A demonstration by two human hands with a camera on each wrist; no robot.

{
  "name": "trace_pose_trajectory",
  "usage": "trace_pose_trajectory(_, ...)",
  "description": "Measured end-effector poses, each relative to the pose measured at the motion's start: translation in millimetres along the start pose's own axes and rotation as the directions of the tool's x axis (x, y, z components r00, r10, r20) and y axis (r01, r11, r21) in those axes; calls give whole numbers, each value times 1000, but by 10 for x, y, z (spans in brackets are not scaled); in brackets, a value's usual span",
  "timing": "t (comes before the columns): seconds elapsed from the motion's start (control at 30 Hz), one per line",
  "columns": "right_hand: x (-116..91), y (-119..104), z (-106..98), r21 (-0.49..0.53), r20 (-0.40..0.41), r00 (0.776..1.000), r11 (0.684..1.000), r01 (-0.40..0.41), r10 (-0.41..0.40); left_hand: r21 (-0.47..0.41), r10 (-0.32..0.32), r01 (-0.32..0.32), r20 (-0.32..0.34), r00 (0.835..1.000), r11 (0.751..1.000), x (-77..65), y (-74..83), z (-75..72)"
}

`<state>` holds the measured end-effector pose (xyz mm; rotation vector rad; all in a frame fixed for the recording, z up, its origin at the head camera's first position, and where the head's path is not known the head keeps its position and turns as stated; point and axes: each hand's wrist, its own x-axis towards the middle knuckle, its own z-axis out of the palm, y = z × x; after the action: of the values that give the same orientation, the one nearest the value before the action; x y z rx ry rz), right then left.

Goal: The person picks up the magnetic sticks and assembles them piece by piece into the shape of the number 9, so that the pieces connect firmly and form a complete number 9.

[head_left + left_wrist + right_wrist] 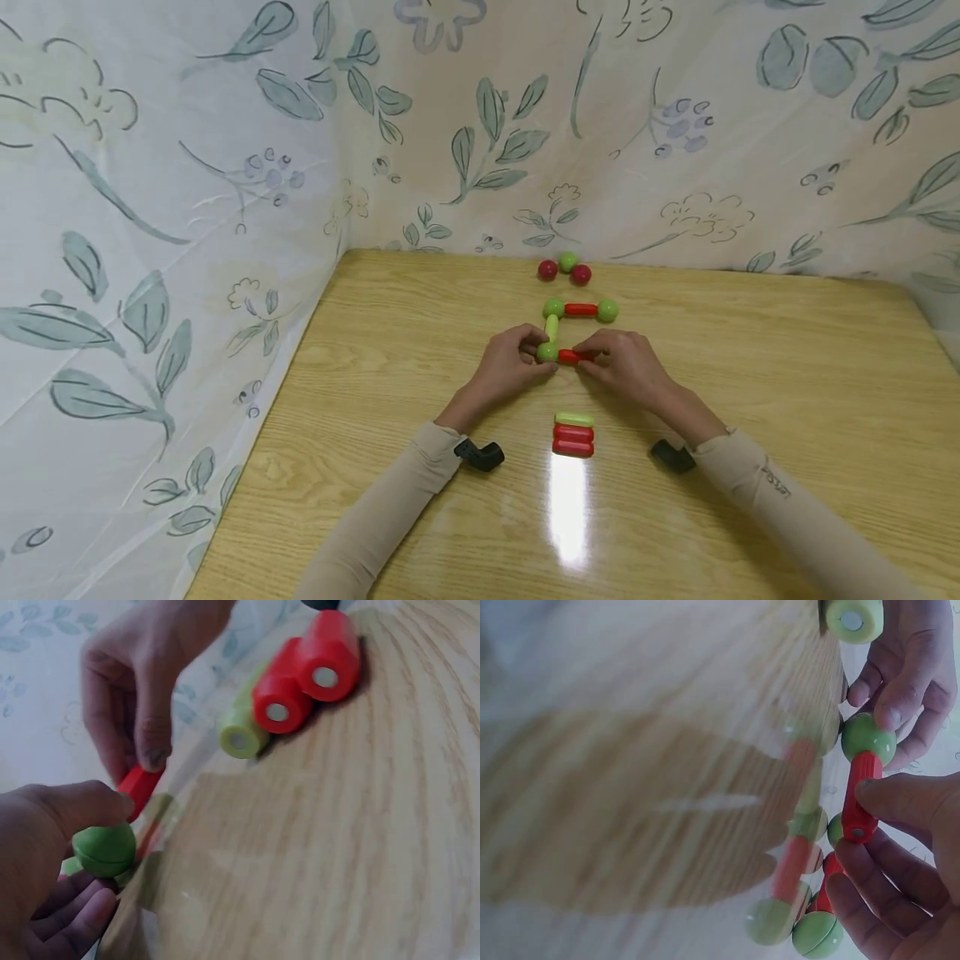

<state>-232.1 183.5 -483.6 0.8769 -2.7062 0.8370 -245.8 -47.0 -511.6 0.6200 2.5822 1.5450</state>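
Red plastic rod (567, 356), pinched by right hand (630, 367), met glossy green ball (547, 353) at near corner of open red-green frame (552, 327); left hand (508, 362) gripped ball, I judged remotely, to steady contact. Loose red rods (573, 448) lay aligned, presumably for reach.

Glossy wood-grain tbl (787, 383) w/ white glare patch (568, 512) nr front; leaf-&-flower-print sheeting (480, 133) behind & on L.
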Motion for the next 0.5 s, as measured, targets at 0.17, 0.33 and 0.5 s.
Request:
trace_pose_trajectory(0.17,0,2,-9,10,-7,1000,1000,6,-6,132,32,-29,-20,999,991,34,22,41)
trace_pose_trajectory(0.33,2,11,-9,27,-13,1000,1000,1,-1,213,42,-33,-41,998,976,30,62,48)
trace_pose_trajectory(0.5,-10,-2,-14,43,-28,1000,999,4,-3,203,37,-26,-50,998,979,4,85,44)
